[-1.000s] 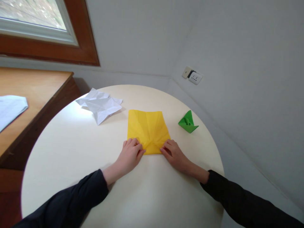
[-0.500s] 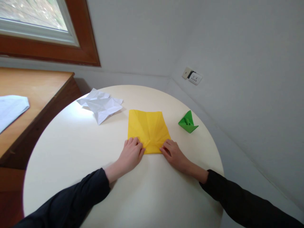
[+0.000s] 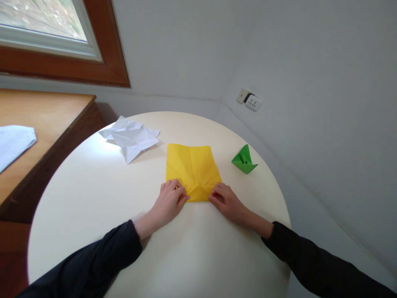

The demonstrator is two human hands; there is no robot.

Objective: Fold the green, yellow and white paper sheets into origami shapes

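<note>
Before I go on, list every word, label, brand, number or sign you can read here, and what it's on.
None that can be read.
Yellow paper: creases, no lettering visible.
Creased white paper and folded green paper: no lettering visible.
Wall socket: slots show; any marking is too small to read.
Pale folded sheet at left: any print is too faint to read.

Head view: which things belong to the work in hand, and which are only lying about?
In the work: yellow paper, touched by left hand and right hand; round table under it.

Lying about: creased white paper; folded green paper; pale item on wooden desk.
</note>
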